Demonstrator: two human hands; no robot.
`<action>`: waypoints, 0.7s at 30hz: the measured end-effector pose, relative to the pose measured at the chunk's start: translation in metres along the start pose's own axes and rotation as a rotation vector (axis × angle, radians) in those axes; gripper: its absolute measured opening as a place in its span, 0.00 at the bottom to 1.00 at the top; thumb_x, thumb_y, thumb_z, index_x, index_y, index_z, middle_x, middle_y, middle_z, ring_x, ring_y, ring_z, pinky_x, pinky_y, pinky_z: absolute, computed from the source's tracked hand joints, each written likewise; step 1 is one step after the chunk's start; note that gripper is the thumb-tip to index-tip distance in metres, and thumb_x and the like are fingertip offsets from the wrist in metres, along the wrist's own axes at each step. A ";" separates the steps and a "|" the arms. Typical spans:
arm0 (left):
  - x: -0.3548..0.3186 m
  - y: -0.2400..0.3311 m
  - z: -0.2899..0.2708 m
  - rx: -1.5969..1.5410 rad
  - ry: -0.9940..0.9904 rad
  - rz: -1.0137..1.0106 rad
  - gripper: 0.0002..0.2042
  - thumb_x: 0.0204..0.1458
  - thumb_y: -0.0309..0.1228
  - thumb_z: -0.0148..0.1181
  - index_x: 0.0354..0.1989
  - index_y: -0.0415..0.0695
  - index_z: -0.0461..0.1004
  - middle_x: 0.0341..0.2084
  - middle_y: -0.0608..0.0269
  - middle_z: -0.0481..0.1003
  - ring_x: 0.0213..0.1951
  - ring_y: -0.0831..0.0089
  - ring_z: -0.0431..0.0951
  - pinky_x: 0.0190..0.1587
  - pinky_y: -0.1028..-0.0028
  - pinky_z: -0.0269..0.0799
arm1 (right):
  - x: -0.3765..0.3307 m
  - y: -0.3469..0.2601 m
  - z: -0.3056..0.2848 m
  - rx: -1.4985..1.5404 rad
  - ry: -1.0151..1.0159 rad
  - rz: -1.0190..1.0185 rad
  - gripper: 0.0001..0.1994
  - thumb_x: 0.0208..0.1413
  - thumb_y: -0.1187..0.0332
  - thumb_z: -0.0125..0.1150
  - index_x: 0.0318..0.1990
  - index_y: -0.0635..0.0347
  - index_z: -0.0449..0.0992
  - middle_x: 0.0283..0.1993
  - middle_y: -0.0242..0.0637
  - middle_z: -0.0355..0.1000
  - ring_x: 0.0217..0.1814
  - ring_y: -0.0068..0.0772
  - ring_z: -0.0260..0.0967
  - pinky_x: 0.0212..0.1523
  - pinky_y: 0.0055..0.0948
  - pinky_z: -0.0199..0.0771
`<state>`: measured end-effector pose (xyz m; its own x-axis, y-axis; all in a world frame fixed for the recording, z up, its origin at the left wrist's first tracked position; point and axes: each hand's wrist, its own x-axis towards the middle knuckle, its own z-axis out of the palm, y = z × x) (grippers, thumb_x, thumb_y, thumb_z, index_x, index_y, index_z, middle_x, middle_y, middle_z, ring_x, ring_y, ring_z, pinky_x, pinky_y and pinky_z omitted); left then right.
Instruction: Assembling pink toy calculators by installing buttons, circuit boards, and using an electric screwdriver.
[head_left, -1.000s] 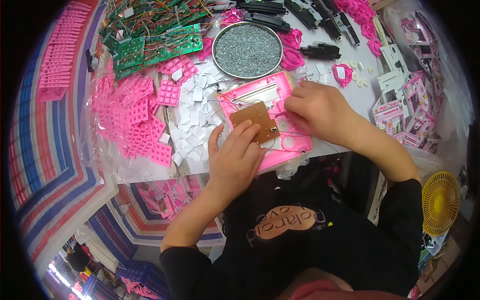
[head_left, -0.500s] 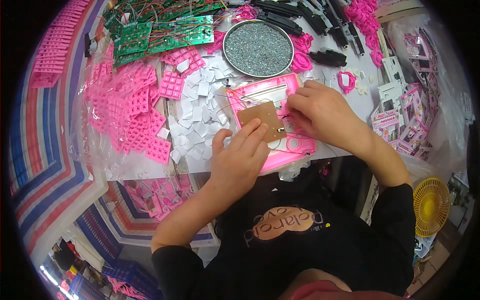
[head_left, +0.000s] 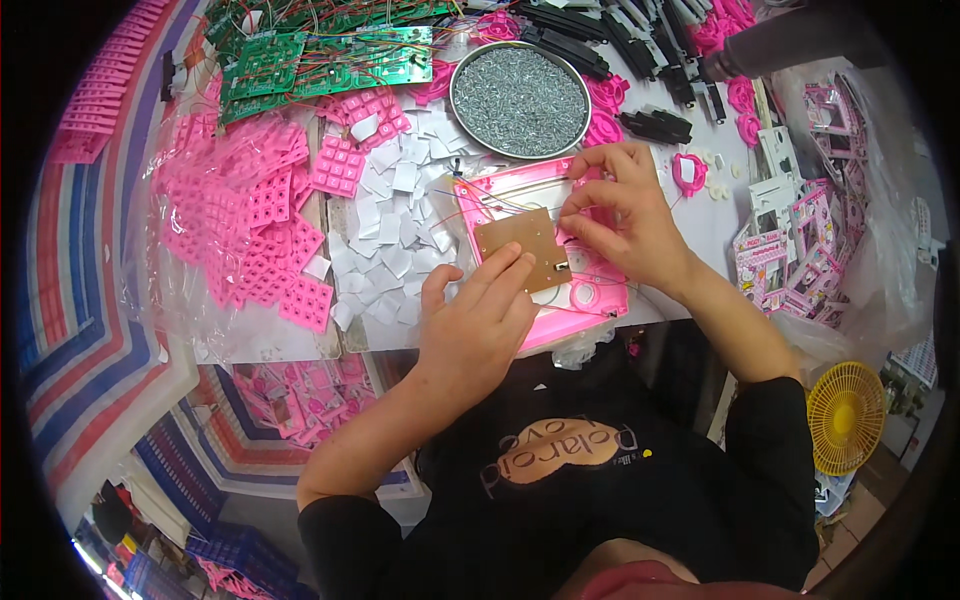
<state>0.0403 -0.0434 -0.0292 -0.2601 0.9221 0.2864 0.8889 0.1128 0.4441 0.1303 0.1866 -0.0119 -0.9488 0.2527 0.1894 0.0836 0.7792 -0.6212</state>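
Note:
A pink plastic casing (head_left: 560, 327) lies open on the table before me, with a brown circuit board (head_left: 522, 238) resting over its middle. My left hand (head_left: 478, 325) has its fingers stretched out on the board's near-left part, pressing from above. Beyond the board's right edge, my right hand (head_left: 632, 215) is in a pinch, thumb and forefinger together at the casing's right side. Whatever is between those fingertips is too small to make out. Thin wires run from the board across the casing's far-left part.
A round tray (head_left: 452, 112) of small screws stands just beyond the casing. Pink keypads (head_left: 338, 167), white paper squares (head_left: 390, 220) and green circuit boards (head_left: 385, 65) lie leftward. Black plastic parts (head_left: 655, 124) lie far right. A dark blurred shape (head_left: 790, 45) reaches over them. Printed panels (head_left: 800, 250) fill a bag.
My right hand has shifted slightly, its fingers now less bunched over the casing's right side. The left hand stays on the board. A dark shape has come in at the far right.

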 end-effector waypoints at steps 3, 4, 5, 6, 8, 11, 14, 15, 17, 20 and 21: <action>-0.001 0.000 -0.002 0.002 -0.003 -0.003 0.08 0.51 0.30 0.68 0.28 0.47 0.72 0.54 0.65 0.78 0.61 0.73 0.74 0.56 0.58 0.54 | 0.006 0.003 -0.010 -0.077 -0.116 -0.135 0.06 0.43 0.71 0.72 0.32 0.52 0.82 0.49 0.31 0.72 0.53 0.44 0.63 0.54 0.40 0.67; -0.001 0.001 -0.001 -0.002 0.001 -0.005 0.08 0.51 0.31 0.68 0.29 0.47 0.73 0.54 0.66 0.78 0.61 0.74 0.74 0.56 0.58 0.54 | 0.007 0.001 -0.016 -0.140 -0.138 -0.203 0.07 0.43 0.70 0.72 0.32 0.53 0.82 0.48 0.31 0.72 0.52 0.44 0.63 0.53 0.41 0.67; -0.002 0.001 0.000 -0.005 0.004 -0.010 0.08 0.51 0.31 0.68 0.29 0.47 0.73 0.54 0.66 0.78 0.61 0.74 0.74 0.56 0.58 0.54 | 0.008 -0.003 -0.021 -0.201 -0.160 -0.271 0.08 0.43 0.70 0.72 0.33 0.53 0.82 0.48 0.31 0.72 0.52 0.44 0.64 0.52 0.41 0.68; -0.002 0.001 0.000 0.001 0.000 -0.011 0.07 0.51 0.31 0.68 0.29 0.47 0.73 0.54 0.66 0.78 0.61 0.74 0.74 0.56 0.58 0.54 | 0.007 -0.005 -0.024 -0.261 -0.182 -0.340 0.08 0.42 0.70 0.72 0.33 0.53 0.82 0.48 0.30 0.72 0.51 0.43 0.65 0.52 0.41 0.68; -0.001 0.001 0.000 0.010 -0.007 -0.011 0.07 0.52 0.31 0.68 0.29 0.48 0.73 0.54 0.66 0.78 0.61 0.74 0.74 0.56 0.58 0.54 | -0.004 -0.008 -0.022 -0.327 -0.184 -0.385 0.12 0.42 0.70 0.74 0.37 0.55 0.83 0.48 0.32 0.72 0.50 0.45 0.67 0.50 0.42 0.70; -0.001 0.002 0.000 0.022 -0.018 -0.014 0.08 0.52 0.31 0.68 0.29 0.48 0.73 0.54 0.66 0.77 0.61 0.74 0.74 0.56 0.58 0.53 | -0.005 -0.006 -0.021 -0.326 -0.236 -0.431 0.14 0.41 0.68 0.74 0.39 0.56 0.83 0.46 0.33 0.73 0.48 0.44 0.69 0.47 0.41 0.73; 0.001 0.003 -0.002 0.019 -0.036 -0.031 0.08 0.51 0.31 0.68 0.29 0.48 0.73 0.54 0.66 0.77 0.61 0.74 0.74 0.56 0.58 0.53 | 0.017 0.007 -0.032 -0.207 -0.397 -0.474 0.13 0.41 0.69 0.74 0.38 0.56 0.83 0.44 0.32 0.72 0.47 0.43 0.69 0.44 0.40 0.74; 0.001 0.003 -0.003 0.011 -0.037 -0.035 0.08 0.51 0.31 0.68 0.29 0.48 0.72 0.54 0.66 0.77 0.61 0.74 0.74 0.56 0.58 0.53 | 0.027 0.011 -0.037 -0.158 -0.453 -0.498 0.13 0.41 0.69 0.74 0.38 0.56 0.83 0.44 0.31 0.73 0.46 0.43 0.69 0.43 0.40 0.74; 0.000 0.004 -0.004 -0.005 -0.037 -0.046 0.08 0.51 0.30 0.68 0.30 0.48 0.72 0.55 0.66 0.77 0.61 0.73 0.74 0.56 0.58 0.53 | 0.033 0.010 -0.040 -0.151 -0.510 -0.542 0.12 0.42 0.70 0.74 0.38 0.57 0.83 0.42 0.31 0.73 0.45 0.42 0.69 0.42 0.39 0.74; 0.001 0.003 -0.005 -0.068 -0.045 -0.062 0.08 0.51 0.30 0.68 0.33 0.48 0.73 0.55 0.65 0.77 0.62 0.72 0.74 0.59 0.57 0.51 | 0.031 0.006 -0.039 -0.162 -0.499 -0.539 0.11 0.43 0.72 0.72 0.38 0.58 0.83 0.41 0.32 0.73 0.44 0.42 0.69 0.43 0.38 0.73; 0.001 0.001 -0.006 -0.102 -0.040 -0.058 0.08 0.51 0.29 0.69 0.34 0.48 0.74 0.55 0.64 0.77 0.62 0.71 0.75 0.60 0.56 0.51 | 0.029 0.008 -0.039 -0.090 -0.483 -0.493 0.11 0.44 0.73 0.71 0.39 0.58 0.83 0.41 0.33 0.74 0.43 0.41 0.70 0.44 0.38 0.73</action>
<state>0.0389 -0.0443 -0.0235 -0.2925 0.9295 0.2246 0.8294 0.1297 0.5434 0.1156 0.2225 0.0182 -0.9100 -0.4101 0.0610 -0.3870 0.7874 -0.4799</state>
